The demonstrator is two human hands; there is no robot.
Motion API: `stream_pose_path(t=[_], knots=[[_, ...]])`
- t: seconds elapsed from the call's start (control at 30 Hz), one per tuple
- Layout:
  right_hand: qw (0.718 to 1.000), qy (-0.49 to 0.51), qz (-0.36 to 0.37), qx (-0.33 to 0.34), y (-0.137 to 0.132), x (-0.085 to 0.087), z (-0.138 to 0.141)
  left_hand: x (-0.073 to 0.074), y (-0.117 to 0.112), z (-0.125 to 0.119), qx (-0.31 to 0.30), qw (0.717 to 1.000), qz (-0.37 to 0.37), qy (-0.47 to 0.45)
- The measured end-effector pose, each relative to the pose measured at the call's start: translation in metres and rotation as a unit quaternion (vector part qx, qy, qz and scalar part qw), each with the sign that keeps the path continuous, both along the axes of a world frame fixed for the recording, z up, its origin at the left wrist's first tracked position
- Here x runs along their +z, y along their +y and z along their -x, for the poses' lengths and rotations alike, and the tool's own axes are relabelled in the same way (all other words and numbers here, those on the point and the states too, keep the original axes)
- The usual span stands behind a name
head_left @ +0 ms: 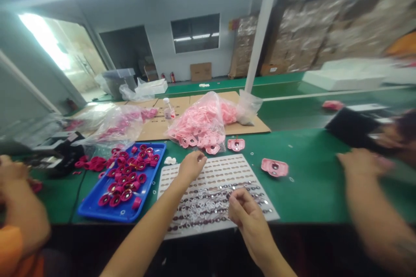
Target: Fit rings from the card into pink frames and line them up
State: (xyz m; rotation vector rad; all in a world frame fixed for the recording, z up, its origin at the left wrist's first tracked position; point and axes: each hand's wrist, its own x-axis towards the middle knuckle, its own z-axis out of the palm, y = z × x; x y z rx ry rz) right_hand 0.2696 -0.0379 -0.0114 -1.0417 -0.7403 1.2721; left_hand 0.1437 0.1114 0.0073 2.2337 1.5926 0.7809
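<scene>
My left hand [193, 165] is over the far edge of a white foam sheet [211, 166] with rows of small slots, its fingers curled together; what they hold, if anything, is hidden. My right hand [245, 208] pinches a small dark piece above the sheet's near right part. Under it, the near rows carry dark shiny little parts [191, 227], with clear rings [199, 203] scattered over them. Beyond my left hand lies a bag of pink plastic parts [203, 123]. Two pink housings, a smaller one [235, 144] and a larger one [274, 167], rest right of the bag.
A blue tray [94, 211] of magenta parts stands at the left, with white pieces [170, 161] beside it. A bottle [168, 110] is behind on cardboard. Co-workers' arms reach in from the left [26, 207] and right [370, 199]. Loose rings dot the green table [312, 181].
</scene>
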Motion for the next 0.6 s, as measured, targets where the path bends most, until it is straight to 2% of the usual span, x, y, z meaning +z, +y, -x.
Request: stream_pose_path(t=[0.1,0.17,0.37,0.47,0.6], knots=[[0.999,-0.025,0.025,-0.036,-0.012,-0.008,-0.011,0.000,0.030,-0.015,0.023,0.999,-0.026,0.006],[0.996,-0.038,0.048,-0.065,-0.021,-0.015,-0.019,0.002,0.043,-0.017,0.039,0.998,-0.043,0.008],[0.983,-0.040,0.123,-0.127,-0.037,-0.037,-0.038,0.016,0.063,0.016,0.056,0.996,-0.062,0.003],[0.982,-0.035,0.128,-0.134,-0.039,-0.033,-0.040,0.026,0.069,0.032,0.053,0.997,-0.046,-0.023],[0.979,-0.096,0.091,-0.152,-0.039,-0.007,-0.035,0.033,0.056,0.043,0.068,0.992,-0.033,-0.100]])
